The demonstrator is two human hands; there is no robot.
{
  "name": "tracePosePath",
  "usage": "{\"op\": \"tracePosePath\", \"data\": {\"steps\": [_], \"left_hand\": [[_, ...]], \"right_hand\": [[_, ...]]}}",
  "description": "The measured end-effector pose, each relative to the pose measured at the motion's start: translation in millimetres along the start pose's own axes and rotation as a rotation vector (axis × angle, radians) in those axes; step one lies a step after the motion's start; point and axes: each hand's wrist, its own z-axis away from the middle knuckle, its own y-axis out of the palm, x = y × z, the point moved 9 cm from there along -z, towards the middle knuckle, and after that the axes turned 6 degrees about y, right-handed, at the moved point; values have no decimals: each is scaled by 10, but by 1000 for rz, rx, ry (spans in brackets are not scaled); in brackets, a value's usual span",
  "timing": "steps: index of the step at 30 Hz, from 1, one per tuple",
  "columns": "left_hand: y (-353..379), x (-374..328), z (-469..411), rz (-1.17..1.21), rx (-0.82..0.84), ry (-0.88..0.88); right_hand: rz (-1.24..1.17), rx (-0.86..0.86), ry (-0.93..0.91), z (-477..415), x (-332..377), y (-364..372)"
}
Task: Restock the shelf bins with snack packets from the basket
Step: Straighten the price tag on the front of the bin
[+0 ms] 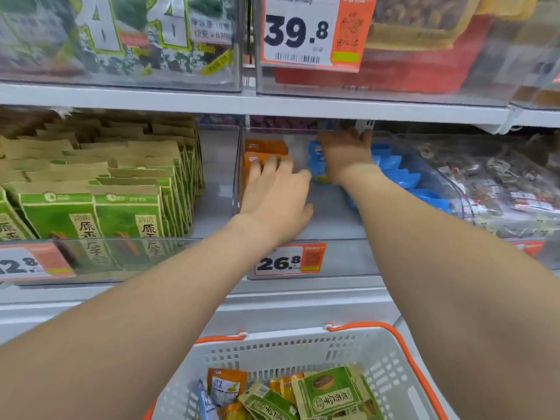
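My left hand [275, 201] lays straight fingers [270, 164] on the orange packets [266, 147]; my right hand [345, 156] is spread just right of a blue packet [316, 165].

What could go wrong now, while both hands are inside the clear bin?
The left hand presses on the standing orange packets; a sideways push may topple them into the bare middle of the clear bin.
The right hand reaches deep beside an upright blue packet; its wrist may knock that over.
The basket holds mixed packets of several colours, so one may land in the wrong row.

Price tag 39.8 [298, 33]; price tag 26.8 [288, 262]
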Motion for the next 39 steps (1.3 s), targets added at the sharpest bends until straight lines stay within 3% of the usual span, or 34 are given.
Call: {"op": "tracePosePath", "data": {"steps": [4, 10, 14, 18, 22, 27, 29, 32, 35, 37, 39], "left_hand": [[37, 6, -3, -31, -10, -29], [75, 34, -36, -128, 77, -51], [-2, 3, -48, -253, 120, -5], [-42, -70, -26, -324, 134, 114], [-80, -75, 45, -293, 113, 131], [-284, -15, 212, -65, -58, 68], [-413, -34, 368, -42, -193, 54], [-597, -99, 749, -59, -387, 43], [-626, -196, 1237, -122, -545, 110], [-439, -252, 1513, -138, -533, 207], [-117, -237, 1766, -114, -436, 252]], "right_hand": [[119, 17, 36, -135, 31, 194], [189, -233, 201, -119, -36, 88], [194, -334, 212, -58, -46, -13], [179, -238, 260, 102, -80, -161], [-84, 139, 177, 226, -37, 120], [-401, 140, 143, 672, 10, -49], [-458, 49, 103, 916, 56, -259], [-414, -305, -46, 1390, 170, -655], [-456, -526, -153, 1919, 248, -743], [-480, -537, -239, 2215, 380, -593], [-489, -435, -332, 2447, 567, -355]]}}
